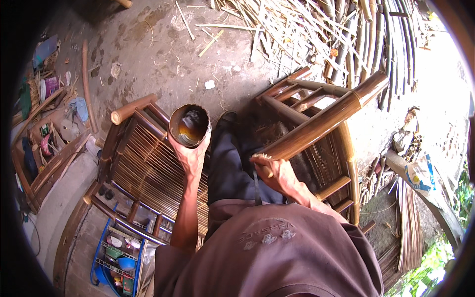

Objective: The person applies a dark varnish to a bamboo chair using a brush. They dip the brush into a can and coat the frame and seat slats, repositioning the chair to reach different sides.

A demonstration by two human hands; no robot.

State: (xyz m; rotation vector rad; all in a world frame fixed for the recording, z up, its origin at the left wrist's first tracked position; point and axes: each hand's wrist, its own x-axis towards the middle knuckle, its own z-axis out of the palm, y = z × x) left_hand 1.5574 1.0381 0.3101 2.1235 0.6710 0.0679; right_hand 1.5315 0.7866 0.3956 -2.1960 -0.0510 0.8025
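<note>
My left hand (187,157) is wrapped round a round tin (206,133), its open top facing up and some amber-brown liquid inside. My right hand (281,175) grips a small paintbrush (262,156); only its pale bristles and part of its handle show. The bristles are at the near end of a thick, glossy brown bamboo pole (324,121), which belongs to a bamboo chair (352,163) on my right; I cannot tell whether they touch it. Beneath my left forearm stands another bamboo piece with a slatted surface (153,168).
Split bamboo strips (282,37) lie heaped at the far side, beside long bamboo poles (391,49). A blue rack (101,247) with bowls stands at lower left. Wooden frames and clutter (54,138) fill the left. A white-and-blue bag (420,173) lies at right.
</note>
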